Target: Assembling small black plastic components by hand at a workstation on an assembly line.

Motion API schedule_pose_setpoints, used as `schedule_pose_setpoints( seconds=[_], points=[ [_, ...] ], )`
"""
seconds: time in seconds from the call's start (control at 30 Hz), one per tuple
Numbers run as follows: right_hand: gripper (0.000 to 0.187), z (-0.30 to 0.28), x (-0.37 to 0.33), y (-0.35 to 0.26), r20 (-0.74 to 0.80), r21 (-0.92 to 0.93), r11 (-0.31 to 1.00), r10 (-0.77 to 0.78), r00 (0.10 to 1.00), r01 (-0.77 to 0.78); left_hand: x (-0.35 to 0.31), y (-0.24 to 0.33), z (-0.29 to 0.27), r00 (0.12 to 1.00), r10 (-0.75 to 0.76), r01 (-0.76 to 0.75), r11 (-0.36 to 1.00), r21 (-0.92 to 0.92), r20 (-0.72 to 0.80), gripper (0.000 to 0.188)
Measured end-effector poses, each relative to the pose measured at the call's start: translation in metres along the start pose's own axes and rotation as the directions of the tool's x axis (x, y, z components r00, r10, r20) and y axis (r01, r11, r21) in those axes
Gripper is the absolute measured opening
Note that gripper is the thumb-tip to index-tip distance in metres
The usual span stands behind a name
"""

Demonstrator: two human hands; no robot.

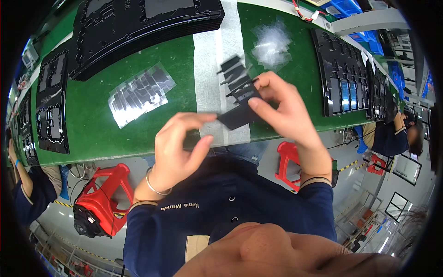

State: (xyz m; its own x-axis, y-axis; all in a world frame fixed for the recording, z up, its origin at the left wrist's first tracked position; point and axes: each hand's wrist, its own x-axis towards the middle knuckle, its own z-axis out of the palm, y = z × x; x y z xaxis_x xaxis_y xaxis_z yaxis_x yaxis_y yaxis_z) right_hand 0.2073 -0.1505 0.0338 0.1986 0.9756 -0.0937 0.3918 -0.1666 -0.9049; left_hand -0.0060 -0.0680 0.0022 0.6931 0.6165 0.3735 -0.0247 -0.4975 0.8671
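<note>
My right hand (286, 108) pinches a thin black sheet (240, 115) between thumb and fingers, above the white strip on the bench. Dark strip-like pieces (235, 76) with shiny gaps stand out from its far side; whether they are one piece with it, I cannot tell. My left hand (177, 145) is open, thumb and index finger apart. Its index fingertip is at the sheet's left corner; whether it touches is unclear. Left of the hands, a clear film sheet with silvery-grey strips (140, 94) lies on the green bench.
A pile of clear film pieces (272, 45) lies beyond my right hand. Stacked black moulded trays (152, 30) fill the far left, and further black trays (339, 74) stand at right. Red stools (115, 194) are below the bench edge. Other people sit at both sides.
</note>
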Motion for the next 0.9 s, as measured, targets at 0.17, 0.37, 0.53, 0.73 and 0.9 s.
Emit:
schedule_pose_setpoints(
  seconds=[0.17, 0.37, 0.53, 0.73, 0.9],
  points=[
    [0.028, 0.062, -0.014, 0.002, -0.034, 0.574, 0.804, -0.166, 0.986, 0.155, -0.011, 0.004, 0.006, 0.971, -0.235, 0.182, 0.849, -0.496, -0.046, 0.053],
    [0.009, 0.049, -0.009, -0.005, -0.155, 0.282, 0.921, -0.231, 0.960, 0.267, -0.021, 0.008, 0.010, 0.973, -0.173, 0.075, 0.863, -0.500, -0.154, 0.046],
    [0.019, 0.040, -0.006, -0.003, -0.192, 0.408, 0.889, -0.139, 0.972, 0.207, -0.030, 0.006, 0.006, 0.952, -0.246, 0.157, 0.903, -0.400, -0.182, 0.047],
    [0.013, 0.041, -0.006, 0.018, -0.282, -0.044, 0.965, -0.261, 0.923, 0.259, -0.030, 0.007, 0.007, 0.941, -0.273, 0.130, 0.837, -0.532, -0.200, 0.047],
    [0.018, 0.068, -0.025, 0.008, -0.084, 0.424, 0.857, -0.285, 0.955, 0.293, -0.026, 0.008, 0.012, 0.963, -0.194, 0.064, 0.837, -0.544, -0.185, 0.046]
  ],
)
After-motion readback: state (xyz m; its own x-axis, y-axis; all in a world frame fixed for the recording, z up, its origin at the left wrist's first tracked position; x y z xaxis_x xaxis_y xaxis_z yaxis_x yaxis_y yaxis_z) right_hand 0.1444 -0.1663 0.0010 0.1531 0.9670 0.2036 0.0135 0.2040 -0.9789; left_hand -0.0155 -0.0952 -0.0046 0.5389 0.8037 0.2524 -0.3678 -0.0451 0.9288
